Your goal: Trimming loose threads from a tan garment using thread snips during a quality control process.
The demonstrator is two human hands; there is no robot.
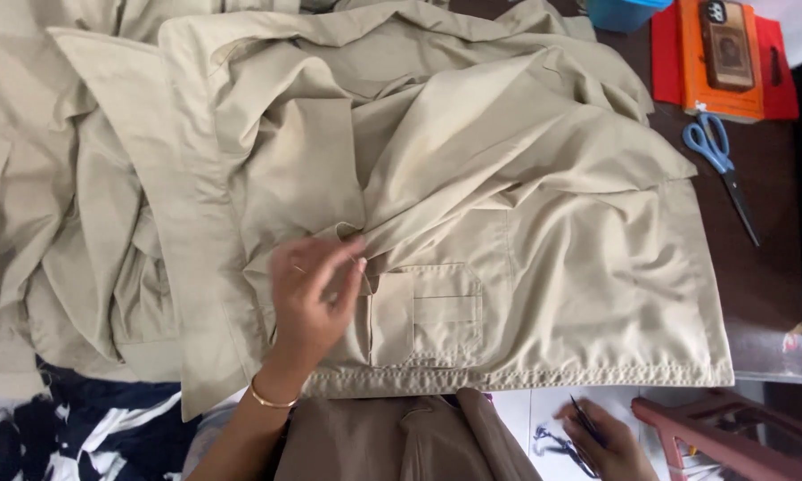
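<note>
A big tan shirt (472,223) covers most of the frame. The left hand (312,298) sits on it at the lower middle, fingers pinching a fold beside the pocket (428,316). The right hand (601,441), at the bottom right, pinches a thin dark tool (586,420). Blue scissors (717,160) lie at the upper right.

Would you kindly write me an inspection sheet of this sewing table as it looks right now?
Surface: dark table, mostly covered.
Job's things: beige garment spread out, pocket facing up.
Clutter: blue-handled scissors; phone on orange book; more beige cloth.
Grippers: left hand pinches fabric beside the pocket; right hand holds a small dark tool.
Cables: nothing seen.
Surroundings: red stool; dark patterned cloth.
</note>
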